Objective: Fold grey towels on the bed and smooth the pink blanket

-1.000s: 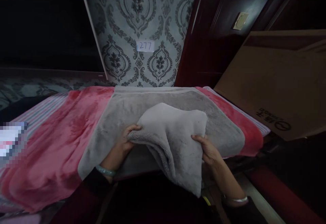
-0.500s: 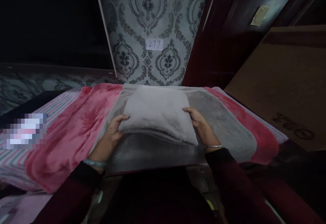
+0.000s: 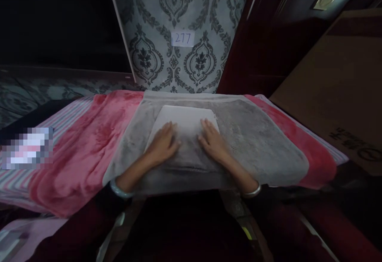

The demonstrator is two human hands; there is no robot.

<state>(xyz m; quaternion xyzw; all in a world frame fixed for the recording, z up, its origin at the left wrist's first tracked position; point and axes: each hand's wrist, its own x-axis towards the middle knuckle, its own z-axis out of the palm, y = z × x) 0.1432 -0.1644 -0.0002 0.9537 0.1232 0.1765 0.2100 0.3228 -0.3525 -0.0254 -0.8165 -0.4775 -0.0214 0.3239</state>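
A folded light-grey plush cloth (image 3: 188, 117) lies flat on a larger grey plush blanket (image 3: 253, 134), its folded edge towards me. My left hand (image 3: 164, 142) rests over the left part of the folded cloth, fingers stretched out, palm down. Over the right part is my right hand (image 3: 213, 140), also palm down with its fingers spread. Neither hand grips anything. Both hands are a little blurred, and they hide parts of the cloth's sides.
Under the grey blanket, a red-pink plush blanket (image 3: 80, 150) covers a striped cloth (image 3: 64, 121). A blurred-out item (image 3: 28, 148) lies at the left. A large cardboard box (image 3: 337, 91) stands at the right. A dark screen (image 3: 59, 23) and patterned wall (image 3: 176, 67) are behind.
Both hands have let go of the folded cloth's side edges and moved inward onto its top. The cloth has come down flat on the grey blanket. The view has shifted slightly.
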